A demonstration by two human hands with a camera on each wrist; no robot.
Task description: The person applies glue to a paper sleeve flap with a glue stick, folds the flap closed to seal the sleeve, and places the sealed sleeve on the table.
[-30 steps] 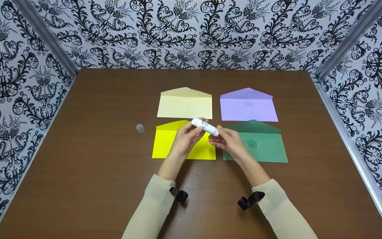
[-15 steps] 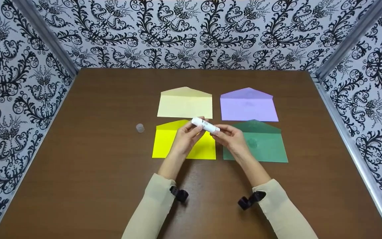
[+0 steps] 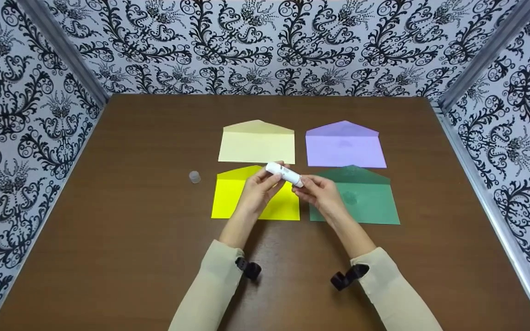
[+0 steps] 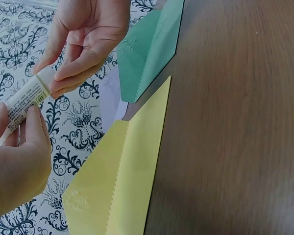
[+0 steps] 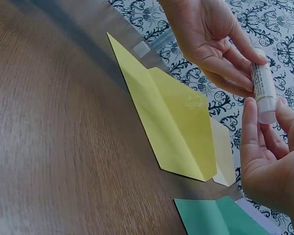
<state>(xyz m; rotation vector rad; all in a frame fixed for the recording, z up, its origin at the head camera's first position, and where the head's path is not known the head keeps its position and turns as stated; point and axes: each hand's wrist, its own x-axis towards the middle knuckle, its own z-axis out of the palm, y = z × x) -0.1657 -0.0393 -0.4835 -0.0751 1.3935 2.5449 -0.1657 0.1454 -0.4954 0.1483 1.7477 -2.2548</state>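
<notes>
A white glue stick (image 3: 284,174) is held up, tilted, above the inner edges of the yellow and green envelopes. My left hand (image 3: 256,191) grips its barrel between thumb and fingers. At the lower end, my right hand (image 3: 324,195) pinches the base, as the right wrist view shows with the thumb (image 5: 285,115) on one side and fingers on the other. Beneath the hands lie a yellow envelope (image 3: 228,197) and a green envelope (image 3: 371,202), flaps raised away from me. A shiny smear (image 4: 77,199) marks the yellow flap.
Behind these two lie a cream envelope (image 3: 258,147) and a purple envelope (image 3: 345,151), flaps also unfolded. A small translucent cap (image 3: 194,177) stands left of the yellow envelope. Patterned panels (image 3: 265,46) wall the brown table (image 3: 108,230) at the back and sides.
My right fingers have shifted around the glue stick's base, first rolling forward and then back. The left hand, the envelopes and the cap have stayed in place.
</notes>
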